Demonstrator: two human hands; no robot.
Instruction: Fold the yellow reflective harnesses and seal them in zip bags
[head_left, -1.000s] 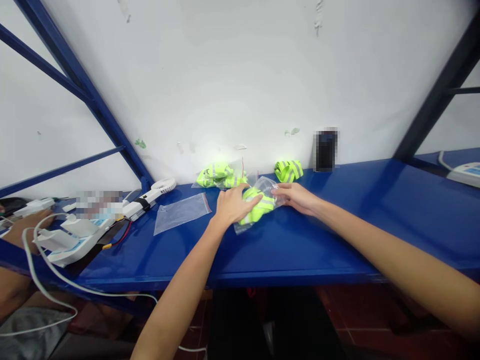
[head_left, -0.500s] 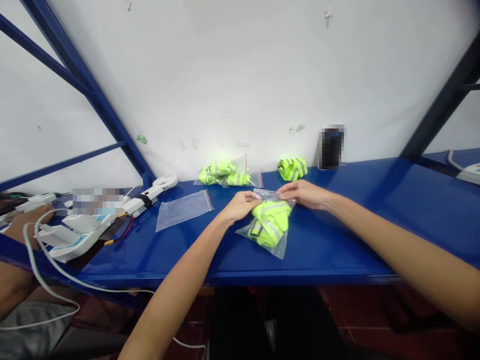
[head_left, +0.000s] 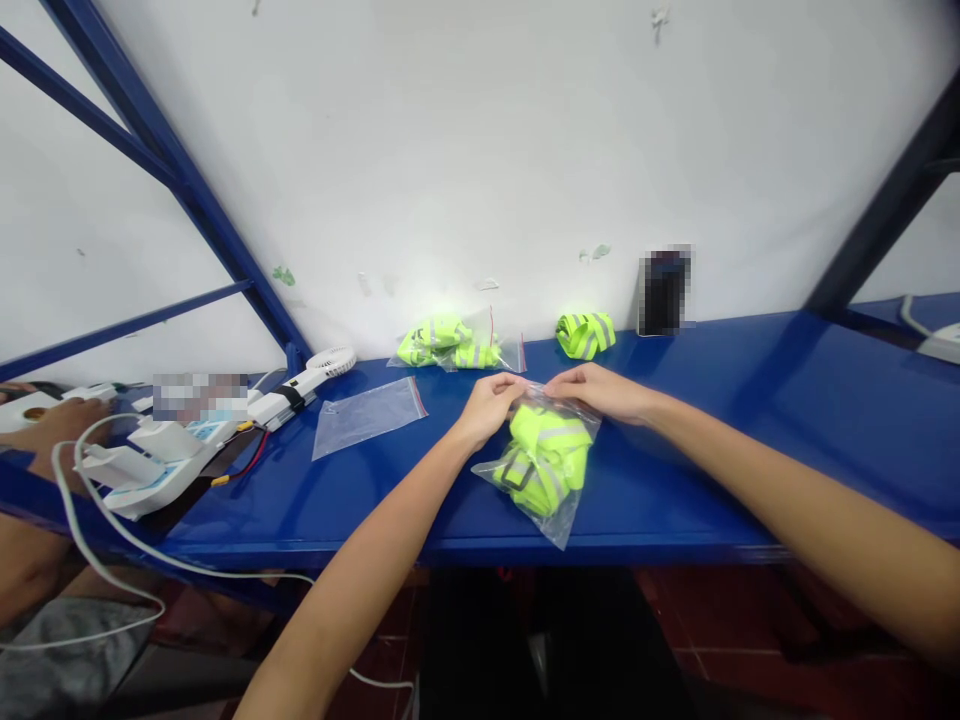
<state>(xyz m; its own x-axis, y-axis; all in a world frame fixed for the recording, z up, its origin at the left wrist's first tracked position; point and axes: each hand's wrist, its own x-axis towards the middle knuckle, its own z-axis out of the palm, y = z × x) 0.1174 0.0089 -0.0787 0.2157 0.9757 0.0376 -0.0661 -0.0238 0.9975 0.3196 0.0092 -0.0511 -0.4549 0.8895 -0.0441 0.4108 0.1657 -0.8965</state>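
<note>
A clear zip-lock bag (head_left: 559, 530) with a folded yellow-green reflective vest or strap bundle (head_left: 547, 460) inside lies near the front of the blue table. My left hand (head_left: 495, 402) pinches the bag's top edge on the left. On the right of that same edge, my right hand (head_left: 592, 390) is pinched closed too, its fingertips close to the left ones. Grey reflective bands and a dark buckle show through the plastic. An empty clear bag (head_left: 369, 418) with a red seal line lies flat to the left of my left forearm.
Against the wall are bagged yellow-green bundles (head_left: 450, 345), one unbagged bundle (head_left: 585, 335) and a blurred dark upright object (head_left: 664, 292). At left sit a white handheld fan (head_left: 331, 362), a power strip (head_left: 161, 470) with cables, and another person's hand (head_left: 75, 420).
My hands have drawn closer together along the bag's top edge. The bag with its bundle has shifted slightly toward me. At far left, the other person's hand has moved a little.
</note>
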